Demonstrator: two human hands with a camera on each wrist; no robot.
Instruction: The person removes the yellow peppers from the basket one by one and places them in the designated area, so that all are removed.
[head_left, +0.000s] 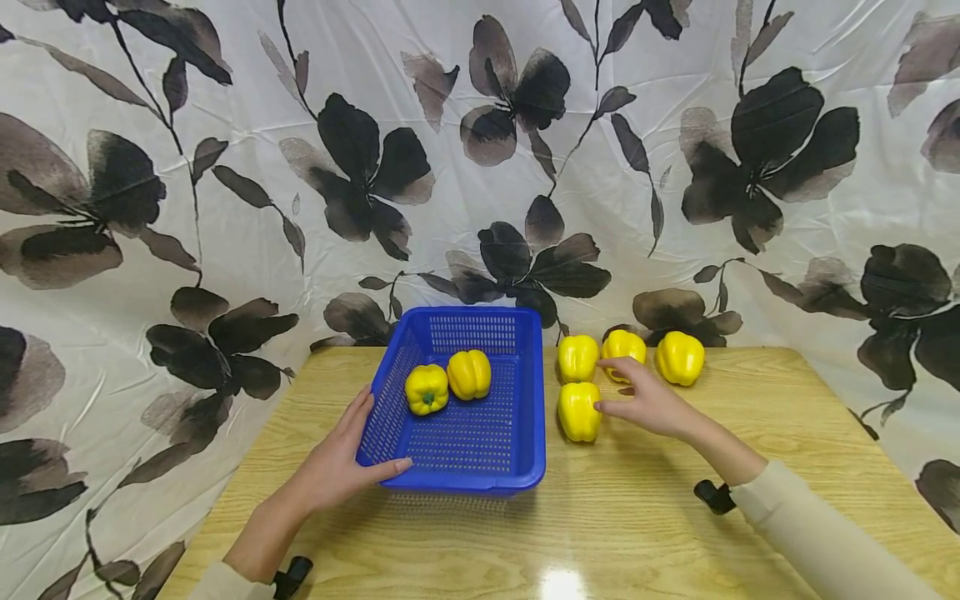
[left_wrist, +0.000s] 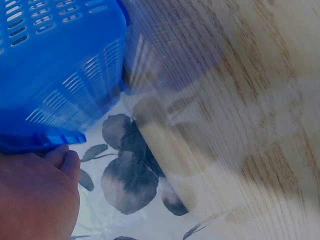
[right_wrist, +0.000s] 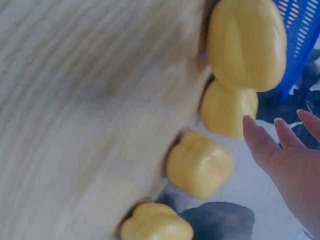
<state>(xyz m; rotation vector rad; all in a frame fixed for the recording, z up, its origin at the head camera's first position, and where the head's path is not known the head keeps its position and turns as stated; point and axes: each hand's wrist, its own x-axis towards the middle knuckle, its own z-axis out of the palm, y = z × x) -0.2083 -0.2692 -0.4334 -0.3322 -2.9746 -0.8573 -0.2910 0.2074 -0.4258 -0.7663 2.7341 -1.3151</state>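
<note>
A blue plastic basket [head_left: 528, 417] with slotted walls stands on the table, two yellow bell peppers [head_left: 469, 375] inside it. My left hand [head_left: 333, 471] holds its near left corner, thumb over the front rim and fingers along the left side. In the left wrist view, fingertips [left_wrist: 71, 162] meet the basket's rim [left_wrist: 30, 142]. Right of the basket, my right hand [head_left: 651, 402] reaches over the table with thumb and fingers spread. Its thumb tip is right at the nearest yellow bell pepper [head_left: 579, 412]. The right wrist view shows this hand [right_wrist: 295, 165] beside the peppers, nothing in its grasp.
Behind the nearest pepper, a row of yellow bell peppers [head_left: 577, 358] runs along the table's back edge, the last pepper [head_left: 680, 358] farthest right. A floral cloth [head_left: 630, 217] hangs directly behind the wooden table [head_left: 637, 533]. Dark wrist mounts [head_left: 714, 497] show at both wrists.
</note>
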